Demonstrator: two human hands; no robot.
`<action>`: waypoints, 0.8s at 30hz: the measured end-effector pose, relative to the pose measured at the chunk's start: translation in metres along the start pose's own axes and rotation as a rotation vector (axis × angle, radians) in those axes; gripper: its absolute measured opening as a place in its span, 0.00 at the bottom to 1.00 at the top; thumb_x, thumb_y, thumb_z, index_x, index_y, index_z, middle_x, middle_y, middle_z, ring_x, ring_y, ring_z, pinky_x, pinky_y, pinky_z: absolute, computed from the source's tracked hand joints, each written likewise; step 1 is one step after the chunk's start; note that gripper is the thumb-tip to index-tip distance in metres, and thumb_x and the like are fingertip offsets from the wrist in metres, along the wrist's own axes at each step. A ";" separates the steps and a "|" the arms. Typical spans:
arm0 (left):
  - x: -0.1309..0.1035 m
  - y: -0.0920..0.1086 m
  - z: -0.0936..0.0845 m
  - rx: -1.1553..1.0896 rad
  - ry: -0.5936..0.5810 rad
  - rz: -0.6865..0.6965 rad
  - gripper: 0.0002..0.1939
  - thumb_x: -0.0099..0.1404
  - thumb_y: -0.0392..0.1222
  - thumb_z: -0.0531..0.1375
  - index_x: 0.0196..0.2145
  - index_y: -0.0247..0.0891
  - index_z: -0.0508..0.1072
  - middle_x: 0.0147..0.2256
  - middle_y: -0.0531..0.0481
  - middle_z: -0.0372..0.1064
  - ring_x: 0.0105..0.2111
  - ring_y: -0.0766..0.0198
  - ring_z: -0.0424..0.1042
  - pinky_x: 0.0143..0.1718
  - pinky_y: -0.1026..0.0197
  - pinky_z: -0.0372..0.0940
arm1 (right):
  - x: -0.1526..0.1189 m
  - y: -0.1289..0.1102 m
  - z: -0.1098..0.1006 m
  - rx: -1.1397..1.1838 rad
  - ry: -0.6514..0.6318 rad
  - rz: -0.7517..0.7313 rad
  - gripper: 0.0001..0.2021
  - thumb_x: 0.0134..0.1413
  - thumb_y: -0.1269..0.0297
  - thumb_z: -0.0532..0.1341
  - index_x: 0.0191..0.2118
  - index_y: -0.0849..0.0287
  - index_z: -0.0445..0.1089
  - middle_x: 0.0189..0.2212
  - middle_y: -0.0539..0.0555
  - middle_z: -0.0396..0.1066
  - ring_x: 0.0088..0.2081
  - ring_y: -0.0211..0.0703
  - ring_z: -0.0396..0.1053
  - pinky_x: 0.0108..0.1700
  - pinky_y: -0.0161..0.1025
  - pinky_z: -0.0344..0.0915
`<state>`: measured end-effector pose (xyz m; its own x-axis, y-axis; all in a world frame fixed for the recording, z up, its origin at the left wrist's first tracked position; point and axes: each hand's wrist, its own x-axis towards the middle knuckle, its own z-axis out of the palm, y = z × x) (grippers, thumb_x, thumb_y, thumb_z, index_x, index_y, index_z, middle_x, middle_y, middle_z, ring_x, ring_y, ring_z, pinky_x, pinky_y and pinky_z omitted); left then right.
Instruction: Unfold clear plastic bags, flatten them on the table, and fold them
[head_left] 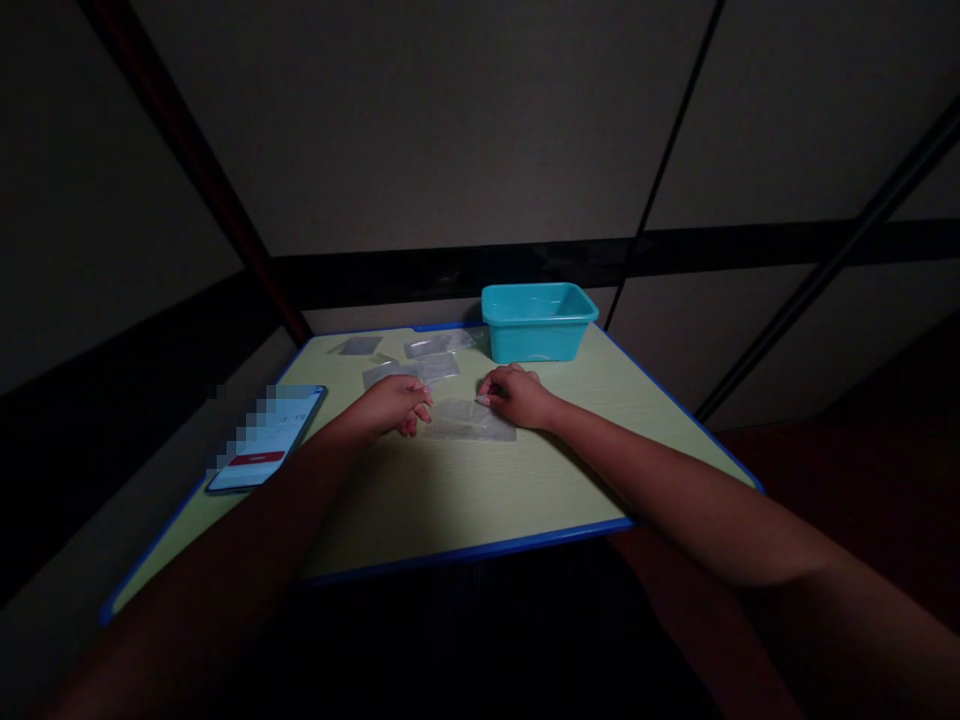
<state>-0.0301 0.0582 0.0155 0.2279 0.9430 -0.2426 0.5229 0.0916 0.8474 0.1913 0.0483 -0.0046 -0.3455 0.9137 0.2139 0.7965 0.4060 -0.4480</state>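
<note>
A clear plastic bag [469, 425] lies flat on the table between my two hands. My right hand [517, 395] is closed in a pinch at the bag's far edge, with a small pale bit showing at the fingertips. Beside the bag's left end is my left hand [397, 403], its fingers loosely bent and apart, with nothing visible in them. More clear plastic bags [439, 367] lie just beyond, some overlapping. Another small bag [360, 346] rests farther off at the left.
A turquoise plastic basket [536, 340] stands at the table's far right. A phone [262, 450] with a lit screen lies on the left, near my left forearm. The pale table [450, 510] has a blue rim, and panelled walls [450, 130] rise behind it.
</note>
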 end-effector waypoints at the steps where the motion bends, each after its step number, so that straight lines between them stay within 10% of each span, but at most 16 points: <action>1: 0.000 0.000 0.000 -0.024 0.011 -0.015 0.06 0.62 0.37 0.54 0.27 0.36 0.65 0.20 0.53 0.67 0.12 0.71 0.62 0.16 0.67 0.56 | 0.001 -0.002 0.001 0.001 -0.006 0.008 0.05 0.53 0.66 0.60 0.36 0.58 0.72 0.37 0.53 0.73 0.44 0.48 0.63 0.44 0.43 0.54; 24: 0.003 0.000 -0.001 -0.218 0.071 -0.071 0.07 0.60 0.40 0.60 0.27 0.34 0.70 0.25 0.48 0.73 0.18 0.69 0.68 0.24 0.65 0.65 | 0.002 -0.004 0.009 0.032 -0.002 -0.093 0.10 0.48 0.69 0.64 0.39 0.57 0.73 0.43 0.56 0.69 0.50 0.50 0.60 0.48 0.47 0.54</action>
<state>-0.0303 0.0619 0.0154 0.1348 0.9510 -0.2784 0.3438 0.2187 0.9132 0.1828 0.0484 -0.0103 -0.4183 0.8721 0.2539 0.7445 0.4893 -0.4541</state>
